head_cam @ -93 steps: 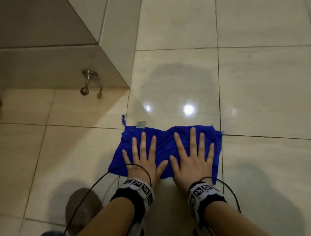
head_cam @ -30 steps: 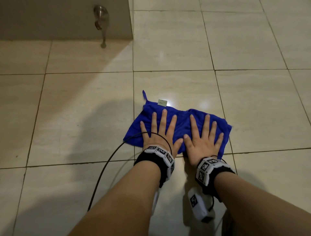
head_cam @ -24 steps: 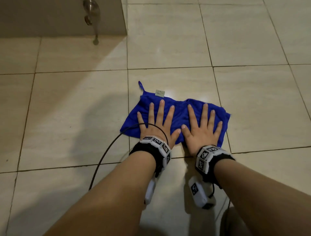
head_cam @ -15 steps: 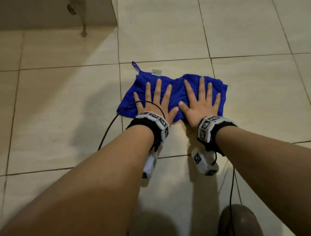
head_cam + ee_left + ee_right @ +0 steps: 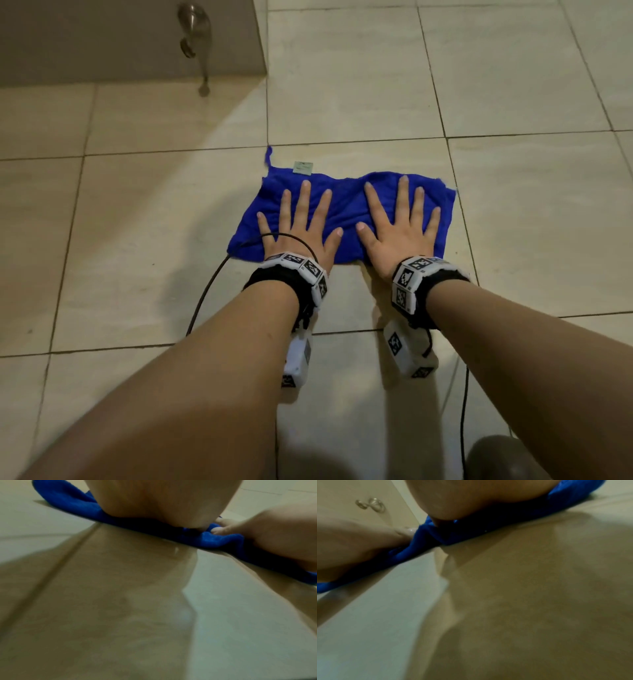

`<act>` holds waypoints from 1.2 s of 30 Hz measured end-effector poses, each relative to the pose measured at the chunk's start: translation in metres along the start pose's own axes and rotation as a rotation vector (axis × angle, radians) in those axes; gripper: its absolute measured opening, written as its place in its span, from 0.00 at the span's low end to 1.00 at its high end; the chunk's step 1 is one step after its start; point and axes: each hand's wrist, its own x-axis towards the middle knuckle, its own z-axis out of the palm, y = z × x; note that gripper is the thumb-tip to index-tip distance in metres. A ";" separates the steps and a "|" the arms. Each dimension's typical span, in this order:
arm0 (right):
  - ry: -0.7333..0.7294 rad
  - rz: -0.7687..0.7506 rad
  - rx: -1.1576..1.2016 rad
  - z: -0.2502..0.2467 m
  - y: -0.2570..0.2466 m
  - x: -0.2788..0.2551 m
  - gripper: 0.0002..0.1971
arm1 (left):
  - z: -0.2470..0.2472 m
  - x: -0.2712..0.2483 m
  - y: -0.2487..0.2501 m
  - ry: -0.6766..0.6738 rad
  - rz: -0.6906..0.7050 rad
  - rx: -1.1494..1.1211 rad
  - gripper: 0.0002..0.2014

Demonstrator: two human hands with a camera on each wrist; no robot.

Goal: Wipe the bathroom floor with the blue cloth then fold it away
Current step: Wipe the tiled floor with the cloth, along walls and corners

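Observation:
A blue cloth (image 5: 346,212) lies spread on the beige tiled floor (image 5: 342,85), a small white label at its far edge. My left hand (image 5: 301,222) presses flat on the cloth's left half, fingers straight and splayed. Beside it my right hand (image 5: 400,222) presses flat on the right half the same way. In the left wrist view the heel of my left hand (image 5: 159,501) sits on the cloth (image 5: 72,501); the right hand (image 5: 274,534) shows at the side. In the right wrist view the cloth (image 5: 570,494) is bunched under both palms.
A low tiled step or wall corner (image 5: 137,41) with a metal hook (image 5: 193,37) stands at the far left. A black cable (image 5: 205,294) trails from my left wrist across the floor. A dark rounded shape (image 5: 500,459) sits at the bottom right.
Both hands have slid the cloth along the floor, first forward away from me, then slightly back; they stay flat on it throughout.

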 end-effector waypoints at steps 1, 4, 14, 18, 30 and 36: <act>0.002 -0.016 -0.002 0.002 -0.010 -0.001 0.32 | -0.002 -0.002 -0.011 0.010 -0.026 -0.016 0.31; 0.009 -0.070 0.016 0.009 -0.051 -0.001 0.32 | -0.008 -0.009 -0.048 0.016 -0.114 -0.040 0.30; -0.031 -0.272 0.016 0.041 -0.164 -0.033 0.33 | -0.011 -0.054 -0.159 0.075 -0.362 -0.029 0.31; -0.041 -0.303 0.013 0.037 -0.155 -0.032 0.33 | -0.007 -0.049 -0.142 0.086 -0.434 -0.067 0.31; -0.023 -0.256 0.041 0.023 -0.093 -0.015 0.33 | -0.005 -0.029 -0.081 0.083 -0.437 -0.096 0.32; -0.003 -0.137 0.056 0.013 -0.046 -0.010 0.33 | -0.001 -0.018 -0.030 0.040 -0.357 -0.072 0.32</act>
